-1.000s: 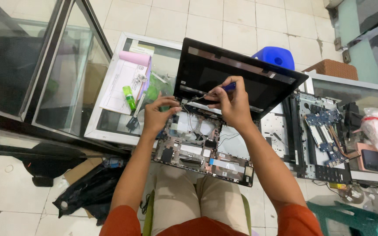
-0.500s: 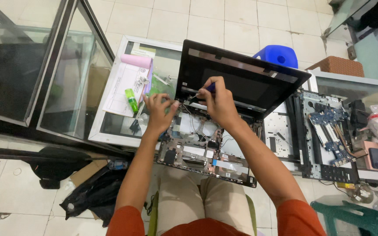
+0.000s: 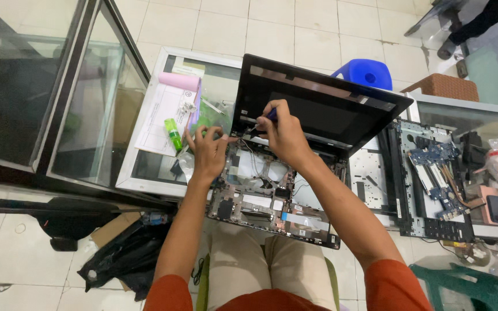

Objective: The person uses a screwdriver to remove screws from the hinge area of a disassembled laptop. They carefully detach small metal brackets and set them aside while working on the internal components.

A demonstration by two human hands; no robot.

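right hand (image 3: 283,135) hiding blue screwdriver (image 3: 272,113) tip, left hand (image 3: 208,151) on opened laptop (image 3: 272,198)

Both hands reach forward, left (image 3: 207,151) fingers curled, right (image 3: 283,131) pinching.

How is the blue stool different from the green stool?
The blue stool is bright blue and stands beyond the opened laptop, mostly hidden behind its black screen. The green stool is dark teal and sits at the near right, by the person's elbow, cut off by the edge of the picture. The blue stool shows a rounded top with a hole in it; the green one shows straight bars. Both stand on the tiled floor.
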